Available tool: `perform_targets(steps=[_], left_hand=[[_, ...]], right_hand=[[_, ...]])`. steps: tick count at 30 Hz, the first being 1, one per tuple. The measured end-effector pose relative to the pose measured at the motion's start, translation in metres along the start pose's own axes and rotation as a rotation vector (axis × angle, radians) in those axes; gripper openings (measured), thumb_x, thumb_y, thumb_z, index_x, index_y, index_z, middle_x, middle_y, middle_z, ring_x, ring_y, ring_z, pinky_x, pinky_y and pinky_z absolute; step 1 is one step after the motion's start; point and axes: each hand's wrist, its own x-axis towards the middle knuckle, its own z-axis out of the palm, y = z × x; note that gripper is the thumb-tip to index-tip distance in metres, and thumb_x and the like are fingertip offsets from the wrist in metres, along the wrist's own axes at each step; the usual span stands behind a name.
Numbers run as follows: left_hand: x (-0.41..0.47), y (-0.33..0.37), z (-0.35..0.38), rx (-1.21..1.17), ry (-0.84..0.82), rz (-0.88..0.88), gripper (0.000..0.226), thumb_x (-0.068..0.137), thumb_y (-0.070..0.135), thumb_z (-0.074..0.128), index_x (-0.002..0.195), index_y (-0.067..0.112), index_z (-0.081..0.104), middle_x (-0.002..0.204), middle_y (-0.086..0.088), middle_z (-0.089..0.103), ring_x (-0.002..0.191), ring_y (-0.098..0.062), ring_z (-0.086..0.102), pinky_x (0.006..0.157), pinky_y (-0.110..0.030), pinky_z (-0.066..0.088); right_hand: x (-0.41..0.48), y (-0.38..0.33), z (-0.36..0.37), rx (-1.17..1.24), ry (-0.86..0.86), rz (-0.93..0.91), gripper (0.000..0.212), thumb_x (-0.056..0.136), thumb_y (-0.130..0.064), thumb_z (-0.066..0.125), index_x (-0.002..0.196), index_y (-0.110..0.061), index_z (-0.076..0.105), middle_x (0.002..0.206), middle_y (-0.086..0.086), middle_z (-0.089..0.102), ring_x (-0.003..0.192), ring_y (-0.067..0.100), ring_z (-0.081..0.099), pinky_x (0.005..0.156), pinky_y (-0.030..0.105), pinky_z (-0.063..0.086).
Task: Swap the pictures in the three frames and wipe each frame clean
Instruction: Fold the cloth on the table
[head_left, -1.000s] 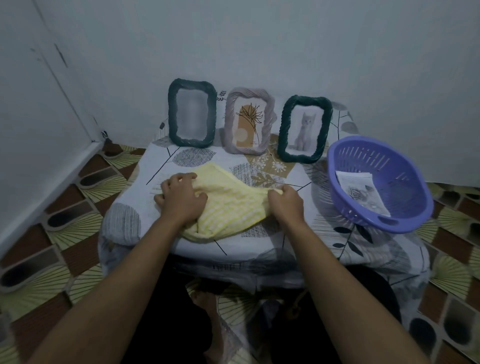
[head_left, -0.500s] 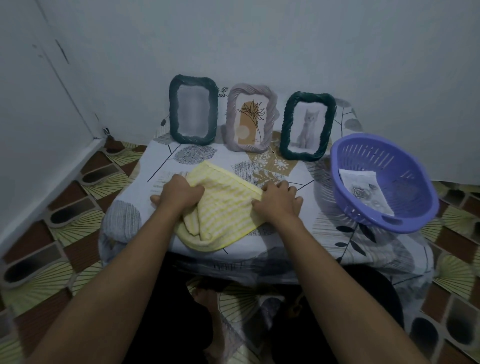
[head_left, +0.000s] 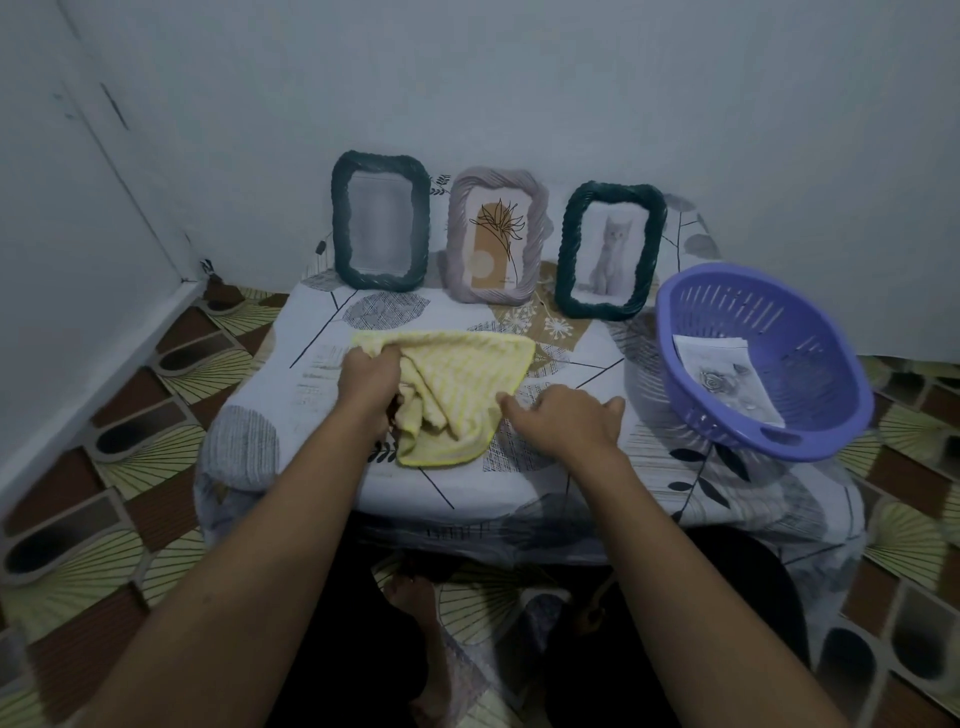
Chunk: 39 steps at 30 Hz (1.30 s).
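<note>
Pale grey walls meeting in a corner, patterned tile floor, low table under a leaf-print cover. Left hand clenched on a bunched fold of the yellow cloth, knuckles up, cloth spread flat on the cover beyond the hand and crumpled beside it toward the right hand. Right hand released, fingers loosely curled, fingertips just at the cloth's right edge; whether touching it, cannot tell. Beyond both hands, against the back wall, three frames upright in a row. Dark green frame straight beyond the left hand, its picture too blurred to read. Mauve frame between the hands and farther back, holding a line-drawn plant on tan and white. Second dark green frame beyond the right hand, holding a grey kitten picture. Purple slotted basket outward of the right hand, near the table's right edge, tilted slightly toward the viewer. Loose printed sheet with a grey rose lying inside the basket. Forearms reaching in from below, dark-clothed legs and a bare foot under the table's near edge.
</note>
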Motion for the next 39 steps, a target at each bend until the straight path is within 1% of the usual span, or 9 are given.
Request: perform_targets(steps=[4,11,16,21,25,28,31,33,39], left_hand=[[-0.005,0.002,0.001,-0.057,-0.044,-0.021,0.049,0.069,0.033,0.063,0.114,0.013,0.058,0.106,-0.01,0.068,0.098,-0.03,0.067,0.09,-0.048,0.056],[-0.002,0.007,-0.009,0.032,-0.024,0.039,0.019,0.077,0.026,0.06,0.086,0.01,0.063,0.093,-0.013,0.07,0.092,-0.03,0.066,0.086,-0.045,0.054],[-0.003,0.004,-0.017,0.165,-0.021,0.212,0.017,0.074,0.026,0.061,0.085,0.016,0.069,0.083,-0.003,0.073,0.089,-0.027,0.069,0.08,-0.043,0.056],[-0.008,0.005,-0.018,0.254,0.005,0.358,0.015,0.081,0.024,0.063,0.086,0.011,0.067,0.081,-0.003,0.069,0.075,-0.019,0.061,0.069,-0.034,0.049],[-0.008,0.006,-0.02,0.269,0.04,0.411,0.025,0.084,0.035,0.063,0.086,0.01,0.068,0.084,-0.01,0.07,0.081,-0.024,0.066,0.075,-0.043,0.054],[-0.011,0.01,-0.022,0.271,0.08,0.434,0.044,0.083,0.054,0.061,0.081,0.01,0.065,0.078,-0.007,0.069,0.081,-0.027,0.067,0.077,-0.044,0.054],[-0.012,0.014,-0.022,0.231,0.108,0.414,0.053,0.082,0.064,0.06,0.081,0.011,0.065,0.08,-0.005,0.07,0.082,-0.025,0.067,0.082,-0.044,0.056],[-0.012,0.017,-0.02,0.211,0.089,0.387,0.064,0.075,0.074,0.058,0.079,0.011,0.063,0.08,-0.005,0.07,0.081,-0.025,0.067,0.082,-0.045,0.056],[-0.03,0.031,-0.007,0.095,-0.162,0.311,0.045,0.087,0.061,0.064,0.089,0.016,0.067,0.088,-0.002,0.073,0.085,-0.023,0.071,0.082,-0.048,0.058]], right_hand=[[-0.005,-0.01,0.007,-0.057,-0.055,-0.054,0.069,0.084,-0.083,0.034,0.092,-0.022,0.066,0.1,0.001,0.07,0.103,0.025,0.06,0.104,0.053,0.021],[-0.008,-0.021,0.011,0.146,0.033,-0.054,0.019,0.092,-0.036,0.045,0.09,-0.024,0.059,0.103,0.001,0.068,0.105,0.027,0.059,0.098,0.045,0.027],[-0.004,-0.016,0.007,0.308,0.075,0.003,0.025,0.093,-0.033,0.042,0.097,-0.014,0.059,0.102,0.004,0.066,0.102,0.029,0.058,0.093,0.044,0.032],[0.001,-0.018,0.021,0.141,0.055,-0.004,0.06,0.092,-0.063,0.048,0.128,-0.014,0.05,0.134,0.009,0.053,0.128,0.031,0.045,0.104,0.048,0.031],[0.001,-0.026,0.024,0.213,0.071,-0.024,0.035,0.098,-0.045,0.047,0.12,-0.021,0.058,0.132,0.008,0.053,0.126,0.03,0.042,0.104,0.046,0.027],[-0.002,-0.029,0.02,0.513,0.058,0.04,0.018,0.098,-0.038,0.047,0.103,-0.025,0.059,0.111,0.002,0.061,0.112,0.027,0.05,0.098,0.042,0.033],[0.002,-0.023,0.002,1.171,0.054,0.148,0.015,0.095,-0.021,0.049,0.08,-0.022,0.049,0.081,-0.002,0.053,0.082,0.022,0.05,0.068,0.032,0.038],[0.008,-0.015,-0.013,1.482,0.103,0.199,0.016,0.095,-0.014,0.046,0.08,-0.018,0.051,0.081,0.004,0.053,0.077,0.021,0.051,0.066,0.031,0.041],[0.019,-0.001,-0.043,1.711,0.24,0.165,0.019,0.106,-0.021,0.043,0.091,-0.015,0.051,0.077,0.003,0.052,0.068,0.015,0.052,0.063,0.029,0.045]])
